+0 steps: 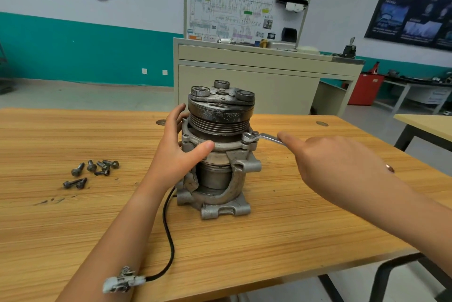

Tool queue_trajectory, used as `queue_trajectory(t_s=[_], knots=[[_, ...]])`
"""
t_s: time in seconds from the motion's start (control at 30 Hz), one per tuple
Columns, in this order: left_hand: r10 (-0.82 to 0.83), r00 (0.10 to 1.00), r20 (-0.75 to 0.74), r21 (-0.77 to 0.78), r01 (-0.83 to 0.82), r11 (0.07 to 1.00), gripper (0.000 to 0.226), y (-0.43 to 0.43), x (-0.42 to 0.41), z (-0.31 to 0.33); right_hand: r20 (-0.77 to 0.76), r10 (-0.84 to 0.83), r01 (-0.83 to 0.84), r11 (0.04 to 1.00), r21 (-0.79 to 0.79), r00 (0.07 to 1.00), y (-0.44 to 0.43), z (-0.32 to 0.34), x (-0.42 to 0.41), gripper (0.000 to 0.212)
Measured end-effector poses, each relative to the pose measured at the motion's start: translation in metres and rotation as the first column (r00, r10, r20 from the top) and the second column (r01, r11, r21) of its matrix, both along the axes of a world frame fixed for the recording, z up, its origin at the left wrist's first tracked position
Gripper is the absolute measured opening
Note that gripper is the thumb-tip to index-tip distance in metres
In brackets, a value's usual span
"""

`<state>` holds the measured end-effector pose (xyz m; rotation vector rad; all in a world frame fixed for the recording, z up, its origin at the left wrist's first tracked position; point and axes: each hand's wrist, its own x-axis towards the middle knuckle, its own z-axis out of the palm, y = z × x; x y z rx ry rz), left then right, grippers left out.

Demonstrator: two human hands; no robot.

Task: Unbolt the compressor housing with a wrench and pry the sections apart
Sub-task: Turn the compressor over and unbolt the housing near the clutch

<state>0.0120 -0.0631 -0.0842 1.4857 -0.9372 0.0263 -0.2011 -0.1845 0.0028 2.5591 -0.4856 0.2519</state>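
Wooden desk (pixel 269 240) in a workshop room carries the compressor (pixel 217 174), which stands upright with its long axis vertical and the pulley on top. The left hand (pixel 178 152) grips its housing from 9 o'clock, fingers curled round it. The wrench (pixel 261 137) sits on a flange bolt at 3 o'clock, and its handle runs outward into the right hand (pixel 330 162), which holds it. Loose bolts (pixel 93 172) lie at 9 o'clock.

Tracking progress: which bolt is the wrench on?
The bolt on the right of the housing flange, inside the wrench ring; the other bolts lie loose on the table, left of the compressor.
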Motion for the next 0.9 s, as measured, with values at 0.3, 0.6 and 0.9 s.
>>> queue_trajectory(t_s=[0.3,0.6,0.9], knots=[[-0.005,1.000,-0.003,-0.024,0.005,1.000,0.090,0.000,0.000,0.000,-0.116,-0.099,0.076,0.979,-0.188,0.988,0.021,-0.004,0.003,0.060],[0.001,1.000,0.000,-0.016,-0.001,1.000,0.086,-0.001,0.002,-0.002,-0.163,-0.081,0.047,0.979,-0.199,0.983,0.021,0.001,0.005,0.056],[-0.007,1.000,0.002,-0.014,0.007,1.000,0.086,-0.001,0.002,-0.002,-0.116,0.078,-0.096,0.982,-0.161,0.990,-0.019,0.014,0.012,0.063]])
